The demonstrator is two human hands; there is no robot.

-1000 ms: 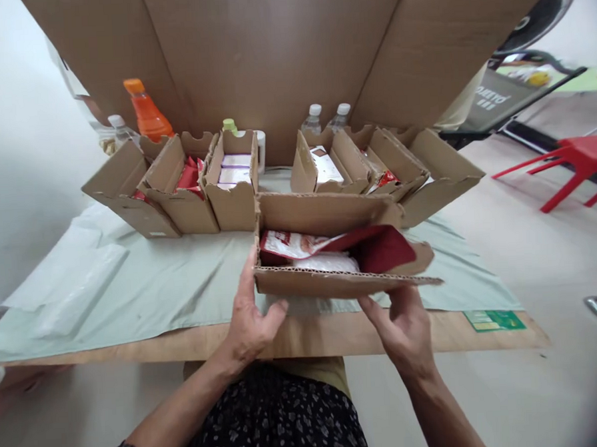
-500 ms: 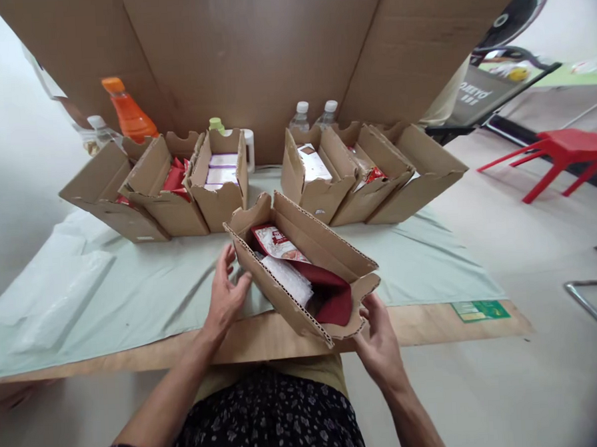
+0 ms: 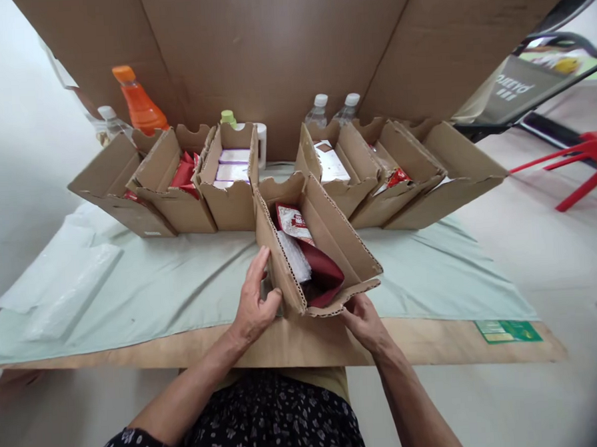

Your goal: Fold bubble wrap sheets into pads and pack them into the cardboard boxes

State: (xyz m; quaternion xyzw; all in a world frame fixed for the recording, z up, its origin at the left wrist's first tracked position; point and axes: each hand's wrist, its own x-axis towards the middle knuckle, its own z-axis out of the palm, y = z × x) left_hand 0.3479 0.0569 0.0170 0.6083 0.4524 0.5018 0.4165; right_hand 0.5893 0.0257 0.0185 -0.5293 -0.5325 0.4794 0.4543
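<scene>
A cardboard box (image 3: 339, 231) with an open top stands turned at an angle near the front of the table. Inside it lie a dark red pouch (image 3: 326, 273) with a white-and-red printed part and a piece of bubble wrap (image 3: 294, 256). My left hand (image 3: 255, 302) is at the box's left side, fingers stretched up along the wall and thumb spread apart. At the near right corner, my right hand (image 3: 364, 323) grips the box's low front edge; some of its fingertips are hidden under the cardboard.
Behind, similar boxes stand in two groups, holding red packets (image 3: 184, 173), white-and-purple boxes (image 3: 233, 165) and a white box (image 3: 330, 162). An orange bottle (image 3: 143, 108) and clear bottles (image 3: 347, 109) rise behind them. Bubble wrap sheets (image 3: 71, 282) lie left; a green card (image 3: 508, 331) lies right.
The box has moved away from me, towards the back row, and turned to point more straight ahead. Both hands have gone with it. The view has shifted slightly.
</scene>
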